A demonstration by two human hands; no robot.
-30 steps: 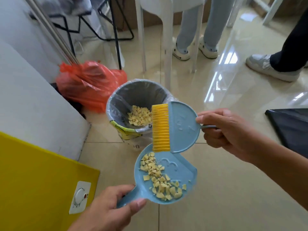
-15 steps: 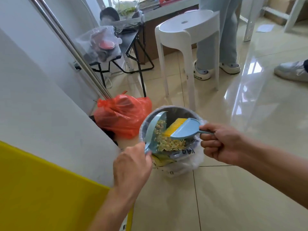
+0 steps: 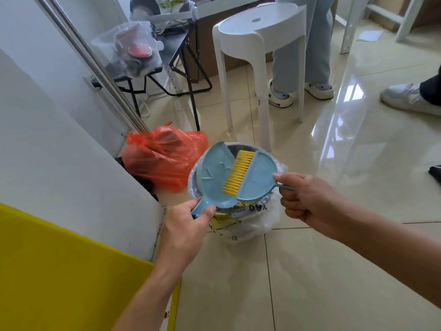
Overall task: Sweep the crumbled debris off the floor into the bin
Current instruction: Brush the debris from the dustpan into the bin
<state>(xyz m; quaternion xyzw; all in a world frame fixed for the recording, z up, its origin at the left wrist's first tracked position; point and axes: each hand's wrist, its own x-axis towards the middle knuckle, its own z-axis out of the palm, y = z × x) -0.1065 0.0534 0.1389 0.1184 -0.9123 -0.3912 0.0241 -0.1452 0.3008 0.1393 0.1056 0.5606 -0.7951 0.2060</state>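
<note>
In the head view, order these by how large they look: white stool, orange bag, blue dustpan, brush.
1. white stool
2. orange bag
3. blue dustpan and brush: look alike, nearer the camera, unranked.

the dustpan (image 3: pixel 214 180), full a second ago, now shows empty over the bin (image 3: pixel 267 211).

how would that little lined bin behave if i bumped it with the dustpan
A bump from the dustpan would probably slide or tip the bin: it looks small and light, standing on glossy floor tiles. Its loose plastic liner would likely crumple and slip if gripped.
</note>
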